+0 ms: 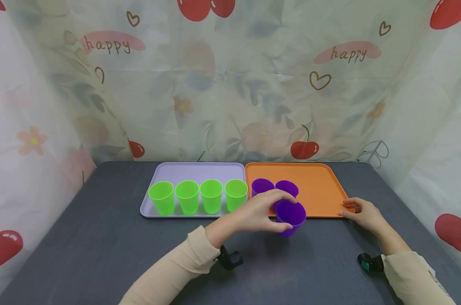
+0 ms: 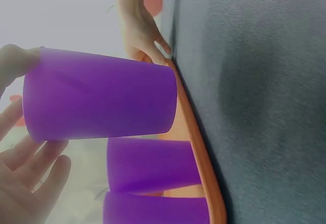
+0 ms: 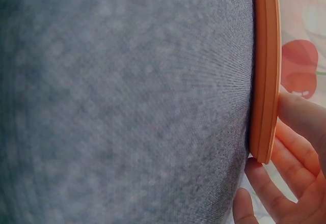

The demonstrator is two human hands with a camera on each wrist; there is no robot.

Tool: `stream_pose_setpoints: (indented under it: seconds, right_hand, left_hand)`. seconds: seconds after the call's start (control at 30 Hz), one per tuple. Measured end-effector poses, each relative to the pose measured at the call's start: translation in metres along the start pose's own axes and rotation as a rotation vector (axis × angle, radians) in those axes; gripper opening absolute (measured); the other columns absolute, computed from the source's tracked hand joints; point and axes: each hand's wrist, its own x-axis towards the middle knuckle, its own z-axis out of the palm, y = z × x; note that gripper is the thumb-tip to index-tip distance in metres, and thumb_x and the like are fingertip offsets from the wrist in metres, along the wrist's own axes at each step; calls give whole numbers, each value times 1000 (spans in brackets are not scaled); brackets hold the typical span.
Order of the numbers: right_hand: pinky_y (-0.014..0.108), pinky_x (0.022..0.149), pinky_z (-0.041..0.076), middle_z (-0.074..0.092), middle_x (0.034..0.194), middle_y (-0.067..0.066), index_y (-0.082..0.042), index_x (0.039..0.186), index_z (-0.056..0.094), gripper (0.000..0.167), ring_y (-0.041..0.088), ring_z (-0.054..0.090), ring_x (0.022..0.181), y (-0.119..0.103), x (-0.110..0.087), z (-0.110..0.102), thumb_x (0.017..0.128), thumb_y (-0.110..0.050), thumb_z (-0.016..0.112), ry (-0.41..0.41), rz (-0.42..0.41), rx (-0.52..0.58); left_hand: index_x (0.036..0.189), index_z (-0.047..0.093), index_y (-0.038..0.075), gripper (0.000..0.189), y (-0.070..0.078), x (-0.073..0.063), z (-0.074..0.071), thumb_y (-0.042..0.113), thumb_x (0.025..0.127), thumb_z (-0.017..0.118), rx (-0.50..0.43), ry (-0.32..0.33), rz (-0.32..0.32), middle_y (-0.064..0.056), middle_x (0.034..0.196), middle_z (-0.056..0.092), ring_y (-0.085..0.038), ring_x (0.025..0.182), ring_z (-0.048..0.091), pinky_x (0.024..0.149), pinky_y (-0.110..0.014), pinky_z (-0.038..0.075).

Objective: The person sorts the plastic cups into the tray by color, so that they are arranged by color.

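Note:
My left hand (image 1: 258, 212) grips a purple cup (image 1: 291, 214) at its rim, thumb on the near side and fingers on the far side. The cup hangs above the front edge of the orange tray (image 1: 314, 178), raised off the table in the left wrist view. Behind it, two more purple cups (image 1: 262, 184) stand on that tray's left part, partly hidden by the hand. With thumb and fingers, my right hand (image 1: 367, 215) holds the tray's front right corner; the thumb touches the rim (image 3: 270, 81) in the right wrist view.
A lilac tray (image 1: 200, 168) adjoins the orange one on the left. Several bright green cups (image 1: 211, 197) stand in a row along its front. The trays lie on a dark grey table (image 1: 100, 237), with patterned curtains (image 1: 222, 84) behind and at both sides.

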Motion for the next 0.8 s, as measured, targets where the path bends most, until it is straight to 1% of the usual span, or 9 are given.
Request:
stream_pose_setpoints:
  seconds: [0.07,0.2,0.37,0.47,0.57,0.7,0.8]
  right_hand:
    - [51,82,47,53,120,34,9,123,50,54,46,53,105,0,0,0,90,-31,62,-1,2,2]
    - [52,83,46,53,121,34,9,123,50,54,47,53,105,1,0,0,90,-31,61,0,2,3]
    - [54,85,45,54,121,33,9,123,50,54,47,52,106,0,0,0,90,-33,61,1,3,4]
    - [55,85,45,54,120,33,9,122,50,54,47,52,106,-1,-1,0,89,-33,62,3,3,6]
    - [55,85,45,54,120,33,9,122,51,54,48,52,106,-1,-1,0,89,-32,62,4,0,7]
    - [54,85,46,54,120,33,9,122,51,53,48,53,106,-1,-1,1,89,-32,62,8,2,3]
    - [54,85,46,54,120,33,9,122,51,54,48,53,105,-1,0,1,89,-32,62,10,4,-1]
  left_hand:
    - [121,54,11,49,2,3,1,23,78,74,17,0,7,-2,121,58,-8,106,56,83,-13,49]
    - [121,55,13,49,6,10,3,26,78,75,64,-1,20,0,120,59,-8,109,55,89,-16,47]
    - [120,56,14,49,11,19,5,30,78,75,101,-5,32,2,118,60,-6,109,54,90,-11,43]
    - [119,57,15,48,11,25,6,34,78,74,129,2,42,3,118,60,-4,109,53,91,-11,42]
    - [119,56,15,49,11,30,7,35,78,75,129,6,35,3,119,60,-5,112,53,93,-13,42]
    - [120,56,15,49,10,37,8,35,79,74,112,2,4,3,122,59,-7,115,53,95,-14,42]
    - [121,55,16,48,10,41,8,36,80,72,108,-4,-12,4,123,59,-6,116,52,96,-15,42]
